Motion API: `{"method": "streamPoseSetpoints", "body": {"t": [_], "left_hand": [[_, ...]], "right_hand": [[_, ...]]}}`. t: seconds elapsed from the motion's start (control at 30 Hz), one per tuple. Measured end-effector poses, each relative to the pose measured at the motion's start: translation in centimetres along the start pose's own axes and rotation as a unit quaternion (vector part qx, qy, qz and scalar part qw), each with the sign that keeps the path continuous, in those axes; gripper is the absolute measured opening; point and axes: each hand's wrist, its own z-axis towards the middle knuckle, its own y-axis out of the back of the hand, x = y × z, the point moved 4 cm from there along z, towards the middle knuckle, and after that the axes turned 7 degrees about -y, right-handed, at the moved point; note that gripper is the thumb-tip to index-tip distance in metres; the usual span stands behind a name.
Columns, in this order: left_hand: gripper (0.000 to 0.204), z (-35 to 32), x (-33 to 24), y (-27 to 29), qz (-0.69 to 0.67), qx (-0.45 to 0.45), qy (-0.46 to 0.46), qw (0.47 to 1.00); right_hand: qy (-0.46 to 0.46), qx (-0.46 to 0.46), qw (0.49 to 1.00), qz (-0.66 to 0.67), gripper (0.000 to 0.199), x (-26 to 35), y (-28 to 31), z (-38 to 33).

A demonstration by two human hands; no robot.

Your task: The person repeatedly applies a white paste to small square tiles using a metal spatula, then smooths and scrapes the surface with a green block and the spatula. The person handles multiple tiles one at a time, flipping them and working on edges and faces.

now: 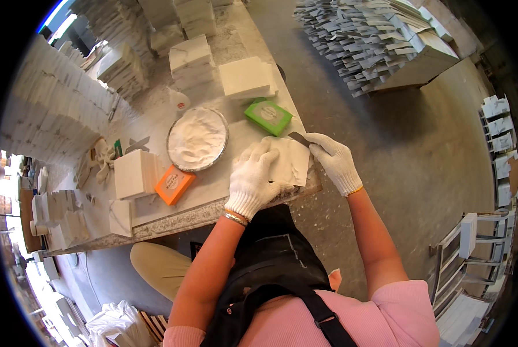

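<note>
Tile [295, 159] under left hand [251, 174], beside right hand [335, 162]

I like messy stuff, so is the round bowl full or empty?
The bowl looks full: lumpy white stuff spreads nearly to its rim all around, hiding the bottom. Its depth I cannot tell.

The left hand [250, 173], right hand [333, 162] and table [212, 188] were viewed downward from nearby by a head-worn fisheye camera.
</note>
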Motion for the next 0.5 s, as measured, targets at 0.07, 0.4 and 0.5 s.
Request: {"method": "streamPoseSetpoints", "body": {"t": [0.07,0.4,0.5], "left_hand": [[0.076,0.0,0.0,0.1,-0.01,-0.011,-0.002,1.0],[0.075,-0.2,0.1,-0.2,-0.016,-0.005,0.002,1.0],[0.074,-0.2,0.3,-0.1,-0.013,-0.013,-0.012,1.0]], "right_hand": [[-0.001,-0.004,1.0,-0.023,0.026,0.1,-0.1,0.1],[0.045,0.021,0.999,-0.02,0.024,-0.5,-1.0,-4.2],[0.023,-0.011,1.0,0.017,0.024,0.1,-0.2,-1.1]]}}
